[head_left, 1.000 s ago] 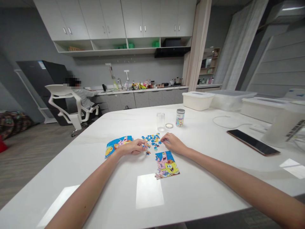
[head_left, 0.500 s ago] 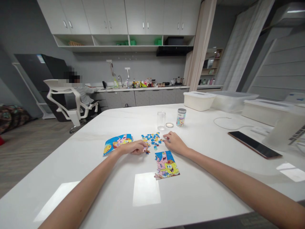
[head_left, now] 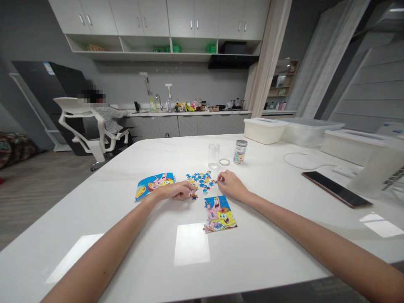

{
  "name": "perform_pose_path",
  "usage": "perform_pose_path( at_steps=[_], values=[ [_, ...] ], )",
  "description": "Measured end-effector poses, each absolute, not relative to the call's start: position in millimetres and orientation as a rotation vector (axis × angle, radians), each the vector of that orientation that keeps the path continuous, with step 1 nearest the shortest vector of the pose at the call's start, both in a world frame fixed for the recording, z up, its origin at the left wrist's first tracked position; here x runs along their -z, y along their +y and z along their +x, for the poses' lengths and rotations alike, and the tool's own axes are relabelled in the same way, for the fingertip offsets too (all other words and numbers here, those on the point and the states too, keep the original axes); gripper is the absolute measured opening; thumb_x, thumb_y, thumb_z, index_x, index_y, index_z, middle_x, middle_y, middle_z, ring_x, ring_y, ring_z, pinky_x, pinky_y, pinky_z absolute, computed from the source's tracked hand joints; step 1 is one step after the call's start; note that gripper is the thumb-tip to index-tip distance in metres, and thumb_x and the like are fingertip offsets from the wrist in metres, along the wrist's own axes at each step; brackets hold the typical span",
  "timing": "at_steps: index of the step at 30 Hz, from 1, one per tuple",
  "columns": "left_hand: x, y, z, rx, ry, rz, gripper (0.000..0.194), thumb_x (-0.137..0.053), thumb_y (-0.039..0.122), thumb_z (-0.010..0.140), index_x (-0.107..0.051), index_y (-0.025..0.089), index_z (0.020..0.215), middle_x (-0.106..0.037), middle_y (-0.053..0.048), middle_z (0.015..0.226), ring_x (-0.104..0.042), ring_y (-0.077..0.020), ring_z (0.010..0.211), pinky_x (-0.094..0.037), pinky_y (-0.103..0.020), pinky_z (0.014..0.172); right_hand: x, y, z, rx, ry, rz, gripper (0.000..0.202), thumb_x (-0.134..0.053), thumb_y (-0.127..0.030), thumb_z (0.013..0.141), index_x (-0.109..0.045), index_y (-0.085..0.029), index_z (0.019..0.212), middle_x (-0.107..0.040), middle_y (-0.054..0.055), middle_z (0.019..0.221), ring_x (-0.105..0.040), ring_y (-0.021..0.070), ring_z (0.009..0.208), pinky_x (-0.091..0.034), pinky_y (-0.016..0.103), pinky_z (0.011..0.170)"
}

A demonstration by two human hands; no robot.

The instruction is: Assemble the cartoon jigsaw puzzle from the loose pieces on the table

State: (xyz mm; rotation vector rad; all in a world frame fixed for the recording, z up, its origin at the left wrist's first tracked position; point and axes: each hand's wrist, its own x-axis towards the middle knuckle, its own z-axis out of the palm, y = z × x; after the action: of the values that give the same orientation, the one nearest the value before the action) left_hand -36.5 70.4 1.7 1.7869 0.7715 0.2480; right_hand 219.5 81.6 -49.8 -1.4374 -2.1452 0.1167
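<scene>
Loose jigsaw puzzle pieces point(head_left: 203, 179), mostly blue with some yellow, lie in a pile on the white table. My left hand point(head_left: 178, 190) is closed at the pile's near left side, with a puzzle piece point(head_left: 191, 192) at its curled fingertips. At the right edge of the pile, my right hand point(head_left: 232, 185) has its fingers drawn together; whatever is between them is hidden. A partly joined puzzle point(head_left: 220, 214) with a pink and a yellow cartoon figure lies flat between my forearms. Behind my left hand is a slightly curved picture sheet point(head_left: 154, 184) with similar figures.
Beyond the pile stand a clear jar point(head_left: 213, 156), a round lid point(head_left: 224, 162) and a printed can point(head_left: 240, 152). On the right are a phone point(head_left: 336, 189), a cable and white storage boxes point(head_left: 265, 129). A person sits in a white chair point(head_left: 91, 126) at the back left.
My right hand's fingers have curled in closer together at the pile's edge. The left fingers have bent slightly more around the pieces. The view has tilted a little downward.
</scene>
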Motion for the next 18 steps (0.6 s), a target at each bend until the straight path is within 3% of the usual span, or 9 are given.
perform_pose_path(
  at_steps=[6, 13, 18],
  values=[
    [-4.1, 69.5, -36.1, -0.183, 0.718, 1.789, 0.008, -0.047, 0.018, 0.058, -0.039, 0.019, 0.057, -0.024, 0.006, 0.047, -0.015, -0.0087, 0.045, -0.008, -0.027, 0.043, 49.0, 81.9, 220.7, -0.111, -2.155, -1.423, 0.009, -0.057, -0.014, 0.082, -0.061, -0.013, 0.090, -0.057, 0.007, 0.087, -0.052, 0.0188, 0.084, -0.038, 0.029, 0.079],
    [-3.2, 69.5, -36.8, -0.181, 0.722, 1.777, 0.006, -0.047, 0.019, 0.059, -0.040, 0.019, 0.059, -0.023, 0.007, 0.049, -0.014, -0.0084, 0.044, -0.007, -0.027, 0.042, 48.3, 83.3, 221.5, -0.114, -2.164, -1.423, 0.006, -0.056, -0.011, 0.080, -0.060, -0.015, 0.077, -0.056, 0.005, 0.082, -0.051, 0.0172, 0.080, -0.038, 0.027, 0.075],
    [-4.6, 68.7, -35.6, -0.164, 0.747, 1.785, 0.009, -0.048, 0.020, 0.061, -0.039, 0.020, 0.059, -0.024, 0.007, 0.049, -0.015, -0.0082, 0.044, -0.007, -0.027, 0.042, 48.5, 81.9, 220.7, -0.109, -2.158, -1.427, 0.010, -0.056, -0.014, 0.081, -0.061, -0.014, 0.089, -0.057, 0.006, 0.085, -0.051, 0.0187, 0.082, -0.039, 0.030, 0.077]
  ],
)
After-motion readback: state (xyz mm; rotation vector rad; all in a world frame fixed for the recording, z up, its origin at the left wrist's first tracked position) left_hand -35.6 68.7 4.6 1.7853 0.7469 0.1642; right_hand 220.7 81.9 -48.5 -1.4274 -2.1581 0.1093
